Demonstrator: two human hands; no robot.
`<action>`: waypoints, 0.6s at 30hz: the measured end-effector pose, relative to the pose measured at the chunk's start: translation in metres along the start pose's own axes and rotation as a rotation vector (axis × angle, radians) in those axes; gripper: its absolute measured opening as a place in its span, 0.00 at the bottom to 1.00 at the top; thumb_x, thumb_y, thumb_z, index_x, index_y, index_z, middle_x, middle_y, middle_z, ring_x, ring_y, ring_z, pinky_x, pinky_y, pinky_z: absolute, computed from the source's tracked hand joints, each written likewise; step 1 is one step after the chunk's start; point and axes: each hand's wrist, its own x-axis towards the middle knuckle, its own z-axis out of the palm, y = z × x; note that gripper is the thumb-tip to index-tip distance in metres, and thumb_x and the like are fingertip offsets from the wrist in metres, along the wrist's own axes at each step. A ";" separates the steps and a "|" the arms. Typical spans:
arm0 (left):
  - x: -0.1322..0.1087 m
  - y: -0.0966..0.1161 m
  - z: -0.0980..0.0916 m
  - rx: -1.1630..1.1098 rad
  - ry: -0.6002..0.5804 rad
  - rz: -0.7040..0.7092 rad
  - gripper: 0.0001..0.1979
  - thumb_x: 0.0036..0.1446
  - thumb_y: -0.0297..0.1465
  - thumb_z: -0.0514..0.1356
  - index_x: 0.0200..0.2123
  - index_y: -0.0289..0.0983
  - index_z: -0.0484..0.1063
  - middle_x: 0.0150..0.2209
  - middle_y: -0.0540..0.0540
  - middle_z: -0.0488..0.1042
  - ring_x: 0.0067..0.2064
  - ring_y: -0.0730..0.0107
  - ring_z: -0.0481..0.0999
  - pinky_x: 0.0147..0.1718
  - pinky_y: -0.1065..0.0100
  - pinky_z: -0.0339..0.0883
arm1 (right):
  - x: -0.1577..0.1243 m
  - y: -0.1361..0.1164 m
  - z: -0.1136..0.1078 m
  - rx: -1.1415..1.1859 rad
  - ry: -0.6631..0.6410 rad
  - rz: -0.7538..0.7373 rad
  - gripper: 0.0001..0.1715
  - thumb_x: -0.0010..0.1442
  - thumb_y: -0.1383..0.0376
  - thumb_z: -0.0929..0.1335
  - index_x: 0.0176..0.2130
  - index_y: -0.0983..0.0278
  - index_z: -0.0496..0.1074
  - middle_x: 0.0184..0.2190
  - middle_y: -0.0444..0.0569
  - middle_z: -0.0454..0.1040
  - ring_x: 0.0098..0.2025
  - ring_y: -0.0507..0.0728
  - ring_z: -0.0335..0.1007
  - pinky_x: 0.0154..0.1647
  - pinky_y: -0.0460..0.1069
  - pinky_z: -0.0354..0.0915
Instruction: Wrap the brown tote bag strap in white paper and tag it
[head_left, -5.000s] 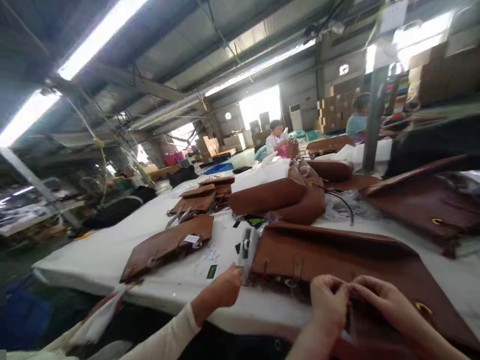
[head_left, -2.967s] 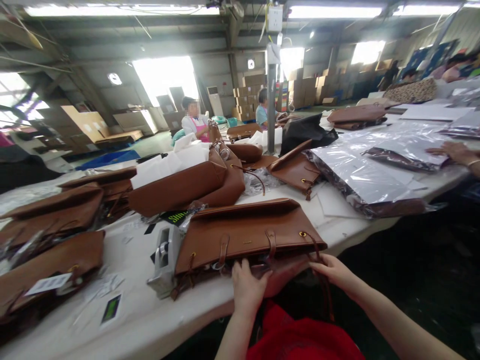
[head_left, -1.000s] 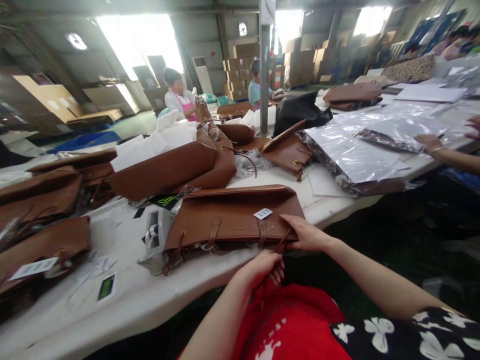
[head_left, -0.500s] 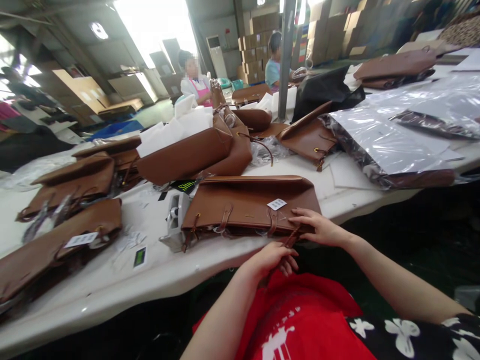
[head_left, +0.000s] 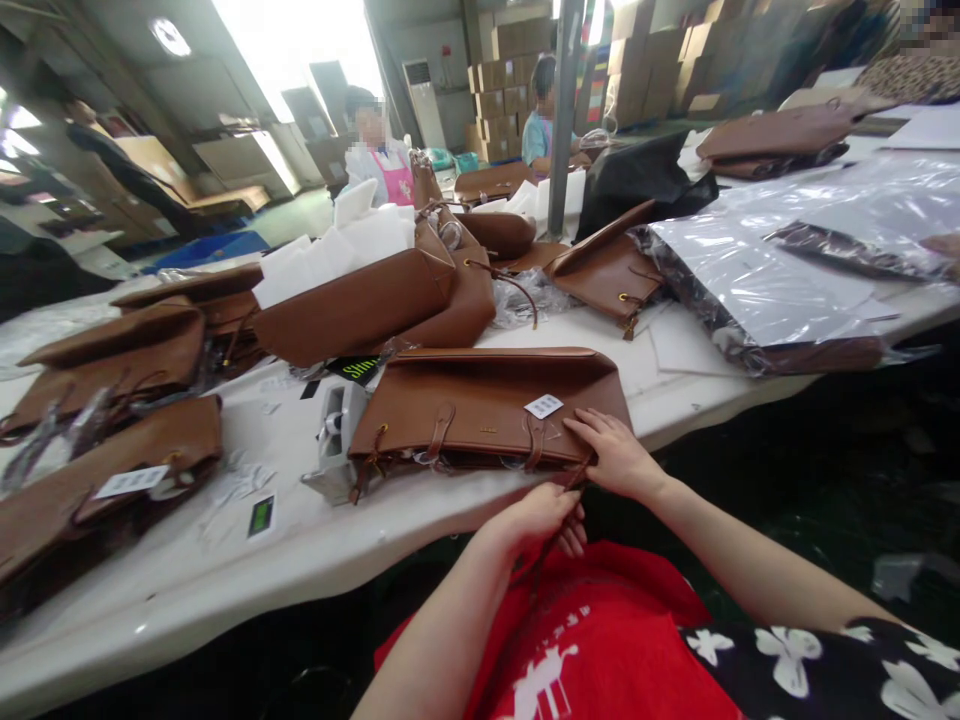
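Observation:
A brown leather handbag lies on its side at the table's front edge, a white label on its face. At its lower right corner my left hand is closed around a thin brown leather cord, whose tail hangs down over my red apron. My right hand lies on the bag's right end just above, its fingers stretched out flat on the leather. Its thumb is hard to make out near the cord. Another knotted cord hangs at the bag's left end.
A white tape dispenser stands just left of the bag. More brown bags crowd behind and to the left, some with white packing. Plastic-wrapped goods lie right of a metal post. Co-workers stand across the table.
The view has shifted slightly, so the table's contents sit a little further left. Both hands stay at the bag's lower right corner, with the left still holding the cord.

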 end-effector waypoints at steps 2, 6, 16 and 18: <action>-0.007 -0.004 -0.002 -0.032 0.000 0.016 0.17 0.64 0.40 0.45 0.29 0.35 0.62 0.18 0.47 0.72 0.18 0.69 0.73 0.19 0.69 0.67 | 0.000 0.001 0.002 -0.004 -0.015 0.014 0.45 0.46 0.68 0.67 0.63 0.60 0.59 0.65 0.54 0.56 0.66 0.67 0.48 0.64 0.64 0.48; -0.023 -0.009 -0.004 -0.052 -0.031 0.048 0.20 0.59 0.47 0.50 0.29 0.35 0.63 0.19 0.47 0.73 0.18 0.69 0.73 0.18 0.70 0.66 | 0.001 0.000 0.003 -0.003 -0.015 0.039 0.44 0.46 0.67 0.67 0.63 0.60 0.59 0.65 0.53 0.55 0.66 0.67 0.46 0.65 0.64 0.46; -0.076 -0.040 -0.011 -0.171 -0.042 -0.010 0.26 0.50 0.55 0.56 0.30 0.35 0.64 0.19 0.48 0.72 0.17 0.72 0.71 0.17 0.72 0.64 | 0.001 0.006 0.006 0.021 0.003 0.025 0.44 0.46 0.66 0.68 0.62 0.59 0.60 0.65 0.53 0.55 0.66 0.68 0.47 0.64 0.65 0.46; -0.087 -0.044 -0.010 -0.208 -0.040 -0.012 0.26 0.49 0.54 0.57 0.30 0.35 0.64 0.19 0.49 0.72 0.16 0.73 0.70 0.17 0.74 0.62 | 0.001 0.008 0.009 0.035 0.008 0.021 0.45 0.45 0.66 0.68 0.62 0.59 0.60 0.65 0.53 0.55 0.66 0.69 0.47 0.64 0.65 0.46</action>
